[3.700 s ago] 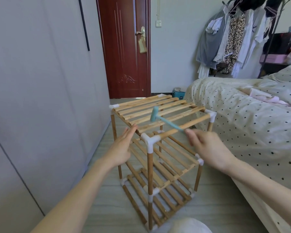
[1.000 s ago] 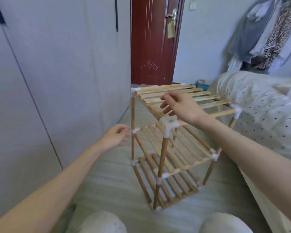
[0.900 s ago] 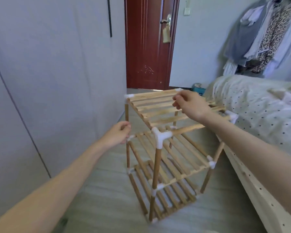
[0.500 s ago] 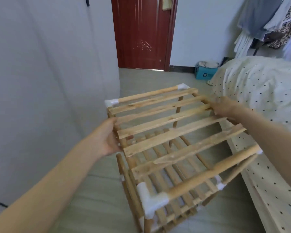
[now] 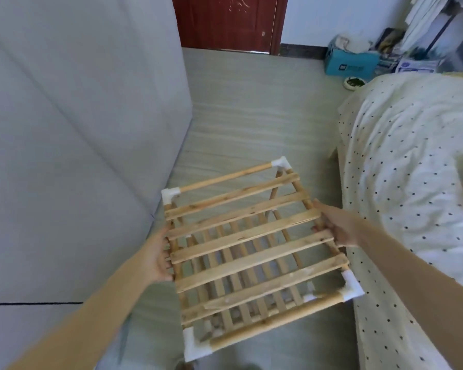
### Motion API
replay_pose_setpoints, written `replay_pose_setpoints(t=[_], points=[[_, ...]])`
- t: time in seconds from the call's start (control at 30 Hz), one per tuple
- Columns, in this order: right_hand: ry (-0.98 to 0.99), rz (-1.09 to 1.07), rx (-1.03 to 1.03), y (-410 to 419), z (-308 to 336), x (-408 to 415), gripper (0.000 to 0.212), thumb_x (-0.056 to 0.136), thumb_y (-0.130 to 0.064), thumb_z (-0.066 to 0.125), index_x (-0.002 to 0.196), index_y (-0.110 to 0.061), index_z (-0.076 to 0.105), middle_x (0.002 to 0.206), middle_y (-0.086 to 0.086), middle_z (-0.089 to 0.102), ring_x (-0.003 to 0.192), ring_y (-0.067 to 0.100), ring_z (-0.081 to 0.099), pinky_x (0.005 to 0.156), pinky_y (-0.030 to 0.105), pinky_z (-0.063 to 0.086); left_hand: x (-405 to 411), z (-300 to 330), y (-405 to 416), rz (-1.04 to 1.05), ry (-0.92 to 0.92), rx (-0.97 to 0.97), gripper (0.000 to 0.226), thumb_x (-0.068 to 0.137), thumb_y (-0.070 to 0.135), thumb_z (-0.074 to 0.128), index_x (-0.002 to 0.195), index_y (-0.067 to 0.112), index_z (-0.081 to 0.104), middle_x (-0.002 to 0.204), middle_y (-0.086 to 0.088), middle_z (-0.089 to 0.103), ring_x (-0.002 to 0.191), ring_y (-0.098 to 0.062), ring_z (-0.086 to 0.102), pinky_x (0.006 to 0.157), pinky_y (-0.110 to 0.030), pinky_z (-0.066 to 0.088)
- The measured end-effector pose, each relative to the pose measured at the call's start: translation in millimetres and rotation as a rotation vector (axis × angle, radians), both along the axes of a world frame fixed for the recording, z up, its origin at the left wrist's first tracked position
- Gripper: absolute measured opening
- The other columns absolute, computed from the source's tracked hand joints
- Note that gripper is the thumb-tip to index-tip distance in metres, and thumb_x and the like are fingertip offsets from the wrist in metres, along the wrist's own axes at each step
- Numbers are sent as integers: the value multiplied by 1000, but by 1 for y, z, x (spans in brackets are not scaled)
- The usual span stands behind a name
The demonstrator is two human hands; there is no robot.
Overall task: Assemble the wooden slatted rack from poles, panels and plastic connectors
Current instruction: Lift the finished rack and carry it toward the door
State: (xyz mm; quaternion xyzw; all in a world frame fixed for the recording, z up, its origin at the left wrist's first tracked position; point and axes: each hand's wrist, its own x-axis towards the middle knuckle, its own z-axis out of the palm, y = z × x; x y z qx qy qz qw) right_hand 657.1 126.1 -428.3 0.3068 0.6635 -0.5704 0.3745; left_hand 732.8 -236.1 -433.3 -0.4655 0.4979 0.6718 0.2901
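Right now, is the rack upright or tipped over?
Upright: the rack shows its top slats to the camera, lower shelves beneath, both hands gripping its sides.

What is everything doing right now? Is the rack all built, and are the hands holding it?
rack: built, upright, four white corners on.
left hand: grips the rack's left rail.
right hand: grips the right rail.
door: closed.
blue box: open, stuff inside.

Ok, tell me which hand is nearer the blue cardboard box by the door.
Right. The right hand grips the wooden rack's bed-side edge, below the blue cardboard box; the left hand holds the wall-side edge, farther away.
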Motion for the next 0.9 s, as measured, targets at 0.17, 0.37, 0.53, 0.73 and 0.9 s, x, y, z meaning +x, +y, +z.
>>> replay_pose_setpoints(t=[0.17,0.37,0.53,0.73,0.9], points=[[-52,-60,-64,9,83,-17,46,87,-57,48,88,-11,56,78,9,46,65,20,41,68,31,41,-30,86,4,-6,5,-49,43,88,53,45,77,14,57,76,-11,53,68,-27,48,77,-31,39],[-132,-47,-166,30,197,-56,61,88,-65,38,98,-9,60,93,13,56,82,28,53,74,36,46,-85,197,-3,31,52,-34,56,96,54,24,92,11,60,94,-11,56,80,-25,50,73,-32,38],[-119,-16,-140,33,256,-115,67,86,-68,35,100,-7,60,97,16,59,87,30,55,78,38,44,-148,254,-7,10,75,9,56,95,54,27,98,9,61,95,-12,57,80,-27,53,75,-36,39],[-90,25,-64,19,291,-232,66,85,-69,36,96,-7,55,98,13,54,85,29,51,78,37,39,-260,280,-20,-4,122,33,53,96,50,30,103,9,61,98,-13,59,84,-29,55,91,-46,39],[-51,42,-7,10,316,-346,79,85,-69,37,131,-5,43,133,17,47,117,35,44,104,49,26,-366,305,-27,-17,141,7,51,96,50,31,103,9,61,98,-14,59,89,-30,55,96,-49,38]])
